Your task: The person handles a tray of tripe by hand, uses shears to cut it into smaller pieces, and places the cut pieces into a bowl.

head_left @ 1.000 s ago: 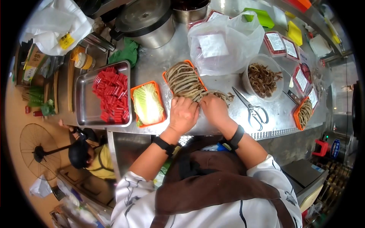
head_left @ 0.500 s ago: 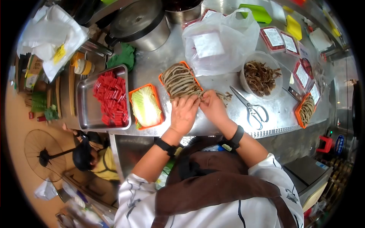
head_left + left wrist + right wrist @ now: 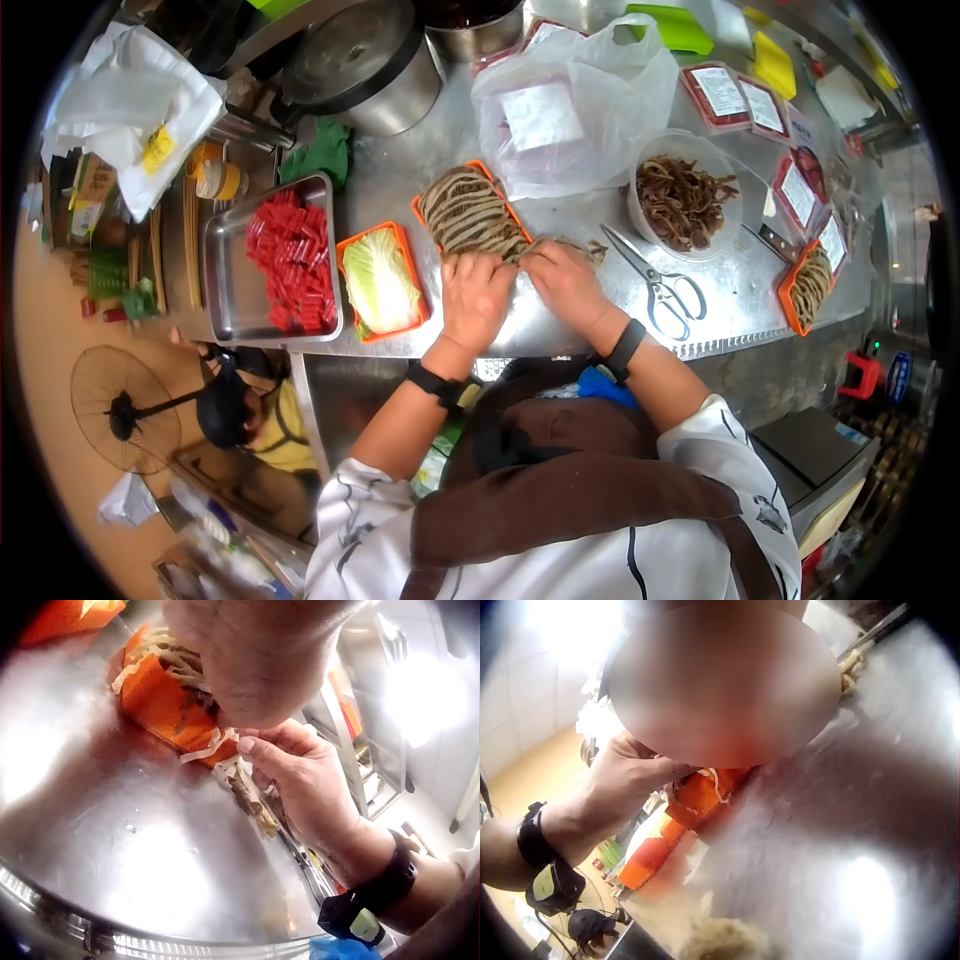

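Grey-brown ridged strips point(image 3: 465, 210) that look like tripe fill an orange tray point(image 3: 161, 701) before me. My left hand point(image 3: 474, 300) is at the tray's near edge, its fingers bent down over the strips and its fingertips hidden. At the near right corner, my right hand point(image 3: 565, 280) pinches a pale strip point(image 3: 199, 755) between thumb and finger, as the left wrist view shows. A small heap of loose strips point(image 3: 585, 250) lies just beyond the right hand on the metal table.
Scissors point(image 3: 660, 290) and a clear bowl of brown strips point(image 3: 688, 203) are to the right. Leftward stand an orange tray of cabbage point(image 3: 382, 285) and a steel pan point(image 3: 228, 290) of red packets. A plastic bag point(image 3: 600, 130) and a pot point(image 3: 410, 95) are behind; another filled orange tray point(image 3: 790, 300) is far right.
Both hands stay at the tray's near edge, with small finger movements. The right hand's fingers have turned lower over the corner. The head view has shifted slightly.
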`<action>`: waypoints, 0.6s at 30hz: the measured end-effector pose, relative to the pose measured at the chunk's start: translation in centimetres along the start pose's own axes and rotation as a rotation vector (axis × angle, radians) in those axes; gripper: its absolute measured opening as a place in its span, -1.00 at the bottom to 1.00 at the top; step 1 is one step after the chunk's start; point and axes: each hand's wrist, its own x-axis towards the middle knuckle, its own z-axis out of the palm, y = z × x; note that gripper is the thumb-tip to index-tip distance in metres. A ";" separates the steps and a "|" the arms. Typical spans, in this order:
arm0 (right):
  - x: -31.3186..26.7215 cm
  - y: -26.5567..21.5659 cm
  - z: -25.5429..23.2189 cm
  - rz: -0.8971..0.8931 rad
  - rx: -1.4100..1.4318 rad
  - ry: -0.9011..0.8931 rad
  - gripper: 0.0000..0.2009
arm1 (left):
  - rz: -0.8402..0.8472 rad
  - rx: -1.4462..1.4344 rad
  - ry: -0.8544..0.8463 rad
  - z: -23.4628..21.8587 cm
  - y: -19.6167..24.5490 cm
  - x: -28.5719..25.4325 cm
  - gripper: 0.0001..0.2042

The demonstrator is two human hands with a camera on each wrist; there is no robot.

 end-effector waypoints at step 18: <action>0.6 -0.4 -1.3 -0.099 -0.388 -0.204 -0.77 | 0.035 0.086 -0.029 0.1 0.0 -0.3 -0.83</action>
